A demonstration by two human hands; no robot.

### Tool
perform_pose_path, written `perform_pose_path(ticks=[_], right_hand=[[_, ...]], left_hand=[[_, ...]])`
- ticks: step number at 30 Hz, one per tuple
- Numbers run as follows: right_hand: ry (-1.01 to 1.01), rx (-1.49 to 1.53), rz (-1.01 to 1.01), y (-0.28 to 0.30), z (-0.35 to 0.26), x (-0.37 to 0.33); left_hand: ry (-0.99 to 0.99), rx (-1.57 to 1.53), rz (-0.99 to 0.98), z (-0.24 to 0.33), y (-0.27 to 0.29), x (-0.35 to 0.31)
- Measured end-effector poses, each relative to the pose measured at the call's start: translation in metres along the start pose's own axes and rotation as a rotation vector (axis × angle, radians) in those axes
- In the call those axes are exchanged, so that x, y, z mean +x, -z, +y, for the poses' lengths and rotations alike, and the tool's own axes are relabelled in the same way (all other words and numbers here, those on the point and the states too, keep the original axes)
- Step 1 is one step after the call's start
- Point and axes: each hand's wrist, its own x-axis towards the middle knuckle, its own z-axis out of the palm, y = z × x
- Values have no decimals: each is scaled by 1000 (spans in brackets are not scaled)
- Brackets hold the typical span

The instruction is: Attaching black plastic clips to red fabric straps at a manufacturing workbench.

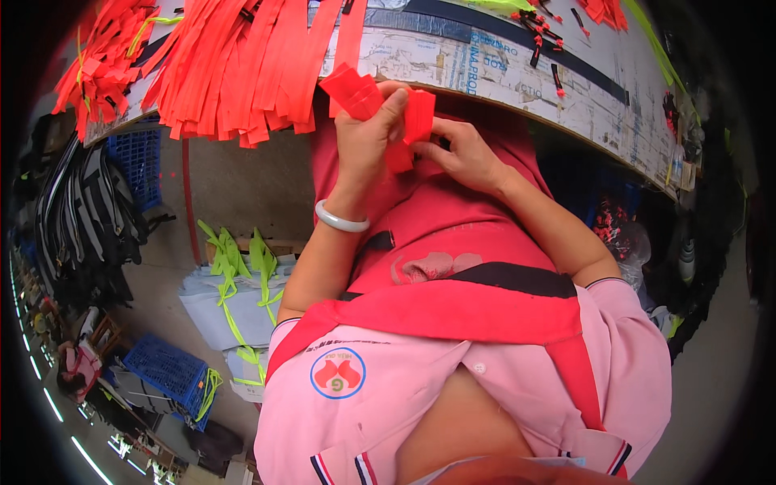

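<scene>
In front of my apron, my left hand (pixel 369 139) is closed around a small stack of bright red-orange fabric strips (pixel 419 115). The stack's ends stick out on both sides of my thumb, one toward the table and one toward my right hand. With curled fingers, my right hand (pixel 466 155) pinches the stack's near right edge; its fingertips are partly hidden. Just left of my hands, many matching strips (pixel 234 73) hang in a thick row over the table's edge.
The cardboard-covered table (pixel 404 52) borders my hands at the far side. Small black-and-red pieces (pixel 540 34) lie on it. Black and grey straps (pixel 81 214) hang at left near a blue crate (pixel 136 166). Grey sheets (pixel 230 301) tied with yellow-green strips sit below; another blue crate (pixel 164 368) stands beyond.
</scene>
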Motion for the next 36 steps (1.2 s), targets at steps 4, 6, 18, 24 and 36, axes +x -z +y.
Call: perform_pose_path(ticks=[4,6,18,24,36], right_hand=[[-75,117,133,44,-31,47],[-51,239,131,67,-62,85],[-18,-194,277,40,18,192],[134,-467,125,0,18,149],[191,-109,-139,4,-54,84]], left_hand=[[27,-167,41,2,38,-2],[122,-245,98,-4,53,-13],[63,-227,169,-1,54,-39],[164,-208,74,-4,49,-30],[235,-148,-38,-5,38,-26]])
